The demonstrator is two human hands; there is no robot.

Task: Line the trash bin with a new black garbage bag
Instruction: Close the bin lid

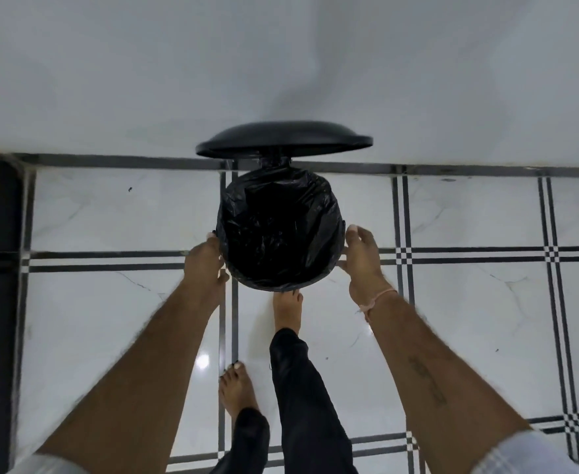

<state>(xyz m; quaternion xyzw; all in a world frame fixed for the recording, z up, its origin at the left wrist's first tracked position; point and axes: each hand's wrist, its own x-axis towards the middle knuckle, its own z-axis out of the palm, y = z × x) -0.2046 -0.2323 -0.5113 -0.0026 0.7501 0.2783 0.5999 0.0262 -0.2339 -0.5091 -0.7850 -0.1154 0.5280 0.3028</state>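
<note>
feet: bare, dark trousers. left foot (pixel 235 388) back on the tile; right foot (pixel 287 311) forward, toes under the bin's near edge, likely on a pedal, hidden from this angle.
left hand (pixel 204 263): against the bin's left flank, fingers curled onto the bag's overhang at the rim. looks like a light grip on the plastic, contact partly hidden.
right hand (pixel 360 260): at the bin's right flank, fingers spread and loose, palm toward the bin, thumb just beside the bag edge. not gripping anything. thread band on the wrist.
garbage bag (pixel 281 230): black, already inside the trash bin (pixel 283 283), mouth folded out over the whole rim, crinkled, sagging into the hollow. sits between the two hands.
lid (pixel 284 138): black, raised on the far hinge, tilted up against the wall (pixel 281 63).
room: bin stands against the wall; white tile floor (pixel 469 319) with dark grid lines clear left, right and behind the feet. dark border strip at far left.
</note>
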